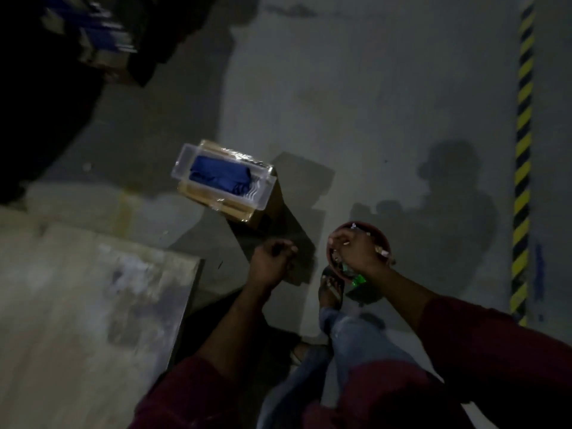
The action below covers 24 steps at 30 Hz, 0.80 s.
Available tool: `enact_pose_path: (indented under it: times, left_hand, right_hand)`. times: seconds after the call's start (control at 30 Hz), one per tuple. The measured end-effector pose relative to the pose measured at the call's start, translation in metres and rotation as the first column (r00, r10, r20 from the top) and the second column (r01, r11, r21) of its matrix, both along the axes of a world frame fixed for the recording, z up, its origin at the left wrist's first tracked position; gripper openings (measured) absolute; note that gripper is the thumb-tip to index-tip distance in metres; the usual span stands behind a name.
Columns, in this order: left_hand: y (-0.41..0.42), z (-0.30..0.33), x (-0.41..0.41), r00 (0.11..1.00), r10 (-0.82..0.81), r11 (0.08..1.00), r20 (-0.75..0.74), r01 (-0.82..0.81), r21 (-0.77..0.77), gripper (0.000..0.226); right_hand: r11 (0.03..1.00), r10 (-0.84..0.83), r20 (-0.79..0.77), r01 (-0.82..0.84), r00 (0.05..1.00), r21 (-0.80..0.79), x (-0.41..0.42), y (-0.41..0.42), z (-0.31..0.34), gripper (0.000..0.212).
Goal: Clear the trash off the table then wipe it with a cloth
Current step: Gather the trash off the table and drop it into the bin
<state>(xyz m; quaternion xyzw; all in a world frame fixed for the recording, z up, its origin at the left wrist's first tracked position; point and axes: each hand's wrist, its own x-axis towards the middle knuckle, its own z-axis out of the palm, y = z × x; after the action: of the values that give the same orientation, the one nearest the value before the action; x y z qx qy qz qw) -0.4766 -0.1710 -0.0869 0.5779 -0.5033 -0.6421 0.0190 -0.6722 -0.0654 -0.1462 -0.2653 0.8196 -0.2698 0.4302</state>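
A red-brown bin (382, 239) stands on the floor by my feet, with scraps of paper and wrappers inside. My right hand (356, 250) hovers right over its mouth, fingers curled around small pieces of trash. My left hand (272, 258) hangs beside it over the floor, fingers loosely curled with nothing in them. The wooden table (86, 305) fills the lower left, its corner near my left forearm. A blue cloth (221, 176) lies in a clear plastic box (263, 196) on top of a cardboard box.
The cardboard box (266, 215) sits on the grey floor past the table corner. A yellow-and-black hazard stripe (523, 150) runs along the floor at right. Dark shelving or stacked items (102, 41) fill the upper left. My sandalled foot (332, 286) is next to the bin.
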Motion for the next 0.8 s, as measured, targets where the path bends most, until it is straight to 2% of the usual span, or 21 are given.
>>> enact_pose_path:
  times: [0.1,0.17,0.37,0.53,0.67,0.8]
  left_hand:
    - [0.001,0.051,0.054,0.989,0.127,0.987,-0.069,-0.133,-0.091,0.005]
    - [0.003,0.08,0.089,0.978,0.185,0.969,-0.101,-0.199,-0.149,0.004]
    - [-0.008,0.127,0.168,0.929,0.35,0.907,-0.119,-0.368,-0.204,0.004]
    - [-0.045,0.133,0.182,0.893,0.44,0.876,-0.098,-0.451,-0.172,0.006]
    - [-0.096,0.115,0.161,0.899,0.437,0.89,-0.011,-0.435,-0.135,0.005]
    - [-0.149,0.096,0.126,0.924,0.369,0.927,0.099,-0.358,-0.11,0.007]
  right_hand:
    - [0.995,-0.006,0.097,0.016,0.995,-0.101,0.053,-0.017,0.066,0.005]
    - [0.988,0.036,0.123,-0.017,0.992,-0.15,0.088,-0.025,0.094,0.01]
    - [0.974,0.162,0.172,-0.129,0.972,-0.188,0.145,-0.063,0.141,0.008]
    - [0.976,0.169,0.132,-0.148,0.977,-0.158,0.14,-0.138,0.127,0.007]
    - [1.0,0.009,0.3,-0.004,0.954,-0.016,0.127,-0.21,0.098,0.012]
    - [0.992,-0.052,0.351,0.008,0.935,0.126,0.117,-0.262,0.067,0.02]
